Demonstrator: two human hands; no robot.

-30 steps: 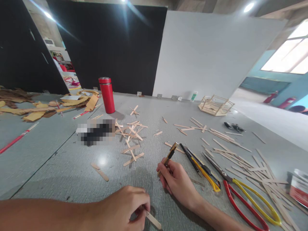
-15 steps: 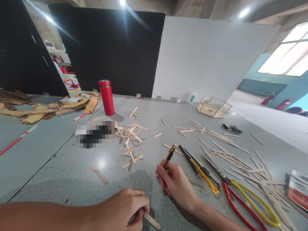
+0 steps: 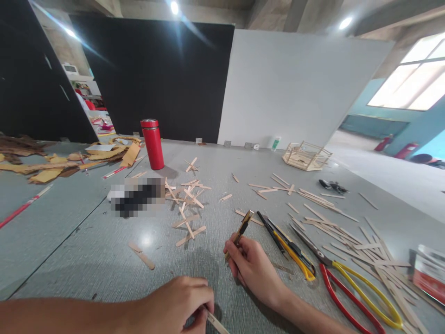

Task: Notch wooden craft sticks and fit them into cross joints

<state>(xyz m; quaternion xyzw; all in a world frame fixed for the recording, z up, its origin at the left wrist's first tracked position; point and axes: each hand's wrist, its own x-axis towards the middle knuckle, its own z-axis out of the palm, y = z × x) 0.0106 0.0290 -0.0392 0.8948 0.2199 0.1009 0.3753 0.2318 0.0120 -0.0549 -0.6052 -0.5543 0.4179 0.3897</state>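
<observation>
Low in the view, my left hand [image 3: 189, 304] pinches a wooden craft stick [image 3: 217, 323], whose free end points toward the bottom edge. My right hand [image 3: 252, 262] is closed round a slim gold and black utility knife [image 3: 242, 230], tilted with its tip up and away from me. The knife and the stick are apart. Just right of that hand lie a yellow and black cutter [image 3: 295, 255] and a thin black tool [image 3: 273, 232]. Beside them is a pair of scissors [image 3: 328, 262] with one red and one yellow handle.
Loose craft sticks [image 3: 351, 241] spread over the table's right side; others lie crossed in a pile [image 3: 187, 197] at middle left. Further back stand a red flask [image 3: 152, 146] and a small stick frame [image 3: 306, 157]. Brown scraps [image 3: 52, 169] cover the far left.
The view has shifted slightly. My left hand and the stick sit a little lower, with the stick's end now nearer the bottom edge. Both grips are the same.
</observation>
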